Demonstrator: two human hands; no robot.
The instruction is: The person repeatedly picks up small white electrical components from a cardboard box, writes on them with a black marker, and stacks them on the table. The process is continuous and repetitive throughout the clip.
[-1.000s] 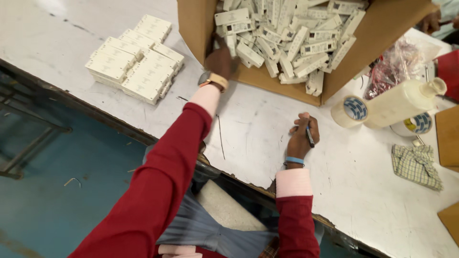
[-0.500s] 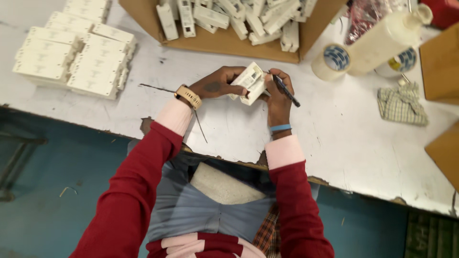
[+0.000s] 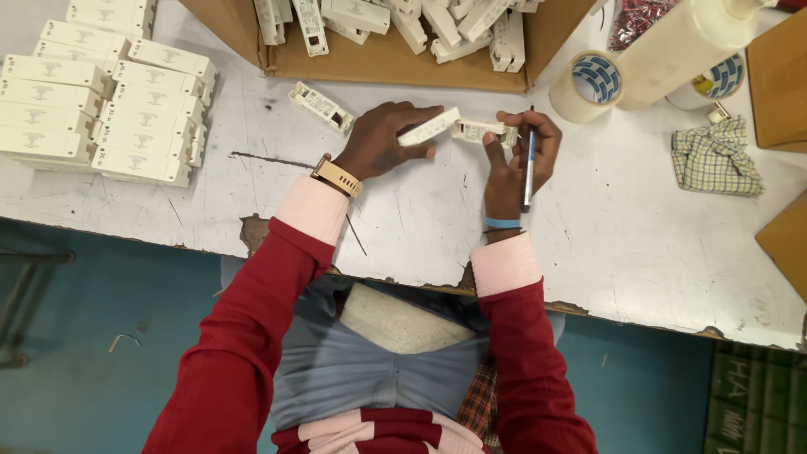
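Observation:
My left hand (image 3: 382,141) holds a long white plastic part (image 3: 429,127) above the white table (image 3: 403,219). My right hand (image 3: 517,155) pinches a second white part (image 3: 481,130) at its fingertips and also keeps a blue pen (image 3: 529,164) tucked along the fingers. The two parts sit end to end, almost touching. One more white part (image 3: 320,106) lies loose on the table just left of my left hand.
An open cardboard box (image 3: 395,50) with several white parts lies at the table's far side. Neat rows of white parts (image 3: 101,101) fill the left. Tape rolls (image 3: 593,84), a white bottle (image 3: 681,46), a checked cloth (image 3: 714,155) and brown boards (image 3: 777,76) are at the right.
My left hand came out of the box with white parts. Both hands met in front of me, then the parts were drawn apart, one in each hand. A part now lies on the table.

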